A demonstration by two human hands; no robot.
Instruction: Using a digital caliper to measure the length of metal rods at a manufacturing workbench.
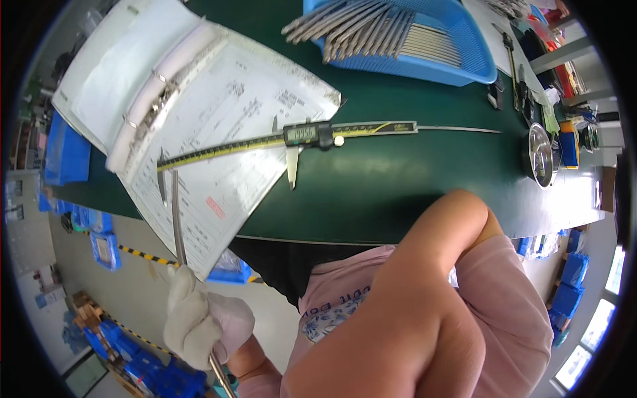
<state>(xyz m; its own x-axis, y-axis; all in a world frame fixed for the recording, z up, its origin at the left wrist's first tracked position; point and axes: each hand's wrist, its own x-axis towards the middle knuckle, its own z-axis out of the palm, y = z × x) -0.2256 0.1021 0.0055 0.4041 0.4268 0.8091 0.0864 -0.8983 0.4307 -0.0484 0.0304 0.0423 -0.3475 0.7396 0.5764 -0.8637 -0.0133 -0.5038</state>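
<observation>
Rod (176,219) upright in my gloved left hand (199,322), fist closed round its lower end, tip over binder (133,73) page | right hand (405,318) bare, near lens, grip unreadable | caliper (292,138) lies unused on the green bench (398,179) | I judge measuring not begun; more rods in basket (464,63).

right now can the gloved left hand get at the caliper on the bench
Probably not freely: the left hand is already closed around a metal rod, low off the bench edge, while the caliper lies further up on the binder page.
</observation>
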